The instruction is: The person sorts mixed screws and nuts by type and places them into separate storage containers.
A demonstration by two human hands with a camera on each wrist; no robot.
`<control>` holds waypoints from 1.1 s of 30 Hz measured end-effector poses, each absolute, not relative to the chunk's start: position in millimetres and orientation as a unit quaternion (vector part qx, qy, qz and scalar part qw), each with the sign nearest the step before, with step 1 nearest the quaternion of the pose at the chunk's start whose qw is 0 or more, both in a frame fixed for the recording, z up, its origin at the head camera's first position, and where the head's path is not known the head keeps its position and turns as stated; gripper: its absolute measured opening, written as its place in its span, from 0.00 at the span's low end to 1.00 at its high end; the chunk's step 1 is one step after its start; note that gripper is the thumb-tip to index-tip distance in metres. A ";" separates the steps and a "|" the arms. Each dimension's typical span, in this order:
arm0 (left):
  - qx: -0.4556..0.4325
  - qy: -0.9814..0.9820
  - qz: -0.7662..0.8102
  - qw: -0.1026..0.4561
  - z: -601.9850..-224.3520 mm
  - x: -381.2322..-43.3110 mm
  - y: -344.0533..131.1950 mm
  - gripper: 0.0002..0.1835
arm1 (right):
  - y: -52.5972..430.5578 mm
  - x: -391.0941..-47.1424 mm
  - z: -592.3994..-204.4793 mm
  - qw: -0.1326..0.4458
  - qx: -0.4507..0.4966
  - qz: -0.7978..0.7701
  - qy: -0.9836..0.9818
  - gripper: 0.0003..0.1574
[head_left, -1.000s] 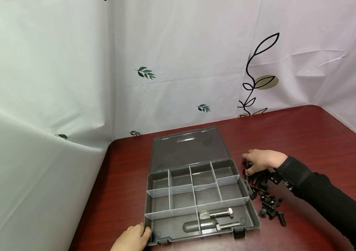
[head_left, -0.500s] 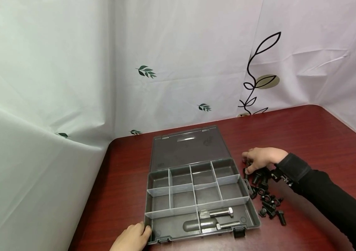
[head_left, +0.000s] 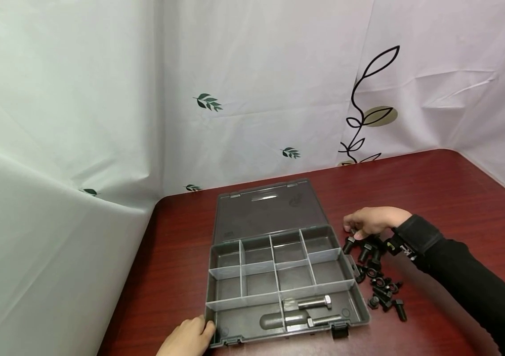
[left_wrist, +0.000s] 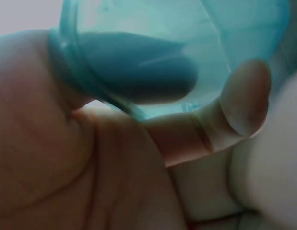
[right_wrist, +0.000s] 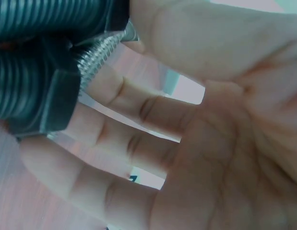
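Observation:
A grey plastic compartment box (head_left: 285,290) lies on the table with its lid folded back. My left hand (head_left: 188,337) grips its front left corner; in the left wrist view the thumb is over the translucent wall (left_wrist: 210,52) and the fingers curl beneath. At the box's right, my right hand (head_left: 373,220) reaches into a pile of black bolts (head_left: 365,253). Up close in the right wrist view, a silver threaded bolt (right_wrist: 98,58) shows between thumb and fingers, partly hidden behind large black bolts (right_wrist: 45,91). Two silver bolts (head_left: 314,302) lie in the front compartment.
The open lid (head_left: 270,210) lies flat behind the box. Black nuts (head_left: 380,282) and shorter bolts (head_left: 399,310) are scattered right of the box, near its latch (head_left: 339,331). White patterned cloth (head_left: 252,99) hangs around the red table (head_left: 430,198).
My right thumb and fingers have shifted slightly up and right in the pile, uncovering more of the black bolts beside the box. The left hand stays at the box corner.

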State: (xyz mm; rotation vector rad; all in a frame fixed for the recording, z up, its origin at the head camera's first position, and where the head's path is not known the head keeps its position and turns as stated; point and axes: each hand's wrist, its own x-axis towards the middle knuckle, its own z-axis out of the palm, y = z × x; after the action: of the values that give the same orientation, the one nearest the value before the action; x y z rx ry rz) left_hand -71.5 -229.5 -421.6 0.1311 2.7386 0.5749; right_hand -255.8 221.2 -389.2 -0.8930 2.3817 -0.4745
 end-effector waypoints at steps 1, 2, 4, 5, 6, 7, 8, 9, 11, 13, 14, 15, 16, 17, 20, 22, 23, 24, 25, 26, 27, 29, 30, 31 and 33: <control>0.046 0.963 0.204 0.172 -421.3 -71.6 -229.4 0.14 | 221.3 -256.2 -389.4 0.275 -0.331 -0.175 0.886 0.08; 0.045 0.962 0.205 0.175 -421.1 -71.7 -229.4 0.14 | 221.1 -256.5 -389.3 0.277 -0.329 -0.174 0.886 0.06; 0.045 0.961 0.206 0.180 -420.9 -71.9 -229.4 0.14 | 220.9 -256.4 -388.7 0.280 -0.325 -0.170 0.887 0.04; 0.046 0.961 0.207 0.180 -420.9 -71.9 -229.4 0.14 | 220.5 -256.2 -388.2 0.281 -0.323 -0.169 0.888 0.04; 0.046 0.960 0.207 0.181 -420.8 -72.0 -229.3 0.14 | 220.2 -255.9 -387.8 0.281 -0.321 -0.169 0.889 0.04; 0.047 0.961 0.207 0.179 -420.8 -71.8 -229.4 0.14 | 219.8 -255.6 -387.5 0.281 -0.320 -0.169 0.889 0.04; 0.047 0.961 0.206 0.177 -420.8 -71.7 -229.5 0.14 | 219.5 -255.6 -387.7 0.278 -0.322 -0.169 0.889 0.04; 0.049 0.962 0.205 0.173 -420.9 -71.5 -229.7 0.14 | 219.2 -255.7 -388.3 0.275 -0.322 -0.170 0.889 0.05; 0.051 0.963 0.204 0.167 -420.9 -71.2 -229.9 0.14 | 218.5 -256.0 -389.7 0.272 -0.324 -0.174 0.889 0.06; 0.052 0.963 0.205 0.166 -421.1 -71.0 -230.0 0.15 | 218.1 -256.2 -391.4 0.269 -0.323 -0.177 0.890 0.07; 0.052 0.963 0.205 0.165 -421.2 -70.9 -230.0 0.15 | 217.9 -256.2 -392.4 0.267 -0.322 -0.178 0.890 0.08; 0.052 0.964 0.204 0.163 -421.4 -70.8 -230.1 0.15 | 217.8 -256.1 -392.9 0.267 -0.322 -0.179 0.891 0.08; 0.052 0.964 0.204 0.162 -421.5 -70.6 -230.0 0.15 | 217.8 -255.9 -393.4 0.266 -0.321 -0.179 0.891 0.08; 0.052 0.964 0.203 0.161 -421.6 -70.4 -230.0 0.15 | 217.8 -255.6 -393.8 0.264 -0.321 -0.180 0.891 0.08; 0.052 0.966 0.202 0.154 -422.1 -69.7 -230.2 0.15 | 217.5 -254.5 -395.1 0.258 -0.321 -0.181 0.893 0.08; 0.053 0.966 0.203 0.154 -422.4 -69.4 -230.5 0.15 | 217.3 -253.7 -395.8 0.254 -0.320 -0.182 0.895 0.08; 0.053 0.965 0.204 0.154 -422.5 -69.3 -230.6 0.15 | 217.0 -253.2 -395.9 0.250 -0.322 -0.182 0.895 0.08; 0.053 0.964 0.206 0.157 -422.5 -69.3 -230.7 0.15 | 216.7 -252.7 -395.9 0.246 -0.324 -0.181 0.895 0.08; 0.054 0.964 0.207 0.160 -422.5 -69.3 -230.8 0.15 | 216.6 -252.1 -396.0 0.243 -0.328 -0.180 0.895 0.08; 0.054 0.963 0.208 0.161 -422.5 -69.3 -230.9 0.15 | 216.3 -251.9 -396.0 0.241 -0.329 -0.179 0.895 0.08; 0.054 0.963 0.209 0.163 -422.5 -69.3 -230.9 0.15 | 215.8 -251.6 -395.7 0.238 -0.331 -0.178 0.895 0.09; 0.053 0.963 0.207 0.163 -422.2 -69.5 -230.9 0.15 | 215.2 -250.9 -394.6 0.232 -0.336 -0.174 0.896 0.09; 0.053 0.963 0.207 0.163 -422.1 -69.6 -230.9 0.15 | 214.9 -250.8 -393.9 0.230 -0.336 -0.173 0.897 0.09; 0.054 0.964 0.207 0.160 -422.1 -69.6 -230.8 0.15 | 214.7 -250.9 -393.1 0.229 -0.335 -0.172 0.898 0.09; 0.053 0.964 0.206 0.158 -421.9 -69.7 -230.9 0.15 | 214.2 -251.0 -391.0 0.219 -0.334 -0.167 0.901 0.09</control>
State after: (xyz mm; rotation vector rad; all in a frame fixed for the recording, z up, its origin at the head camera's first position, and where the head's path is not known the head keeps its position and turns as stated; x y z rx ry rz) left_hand -69.7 -230.9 -421.9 0.1527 2.7584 0.5885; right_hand -251.0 214.2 -391.0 -0.9243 2.4940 -0.4627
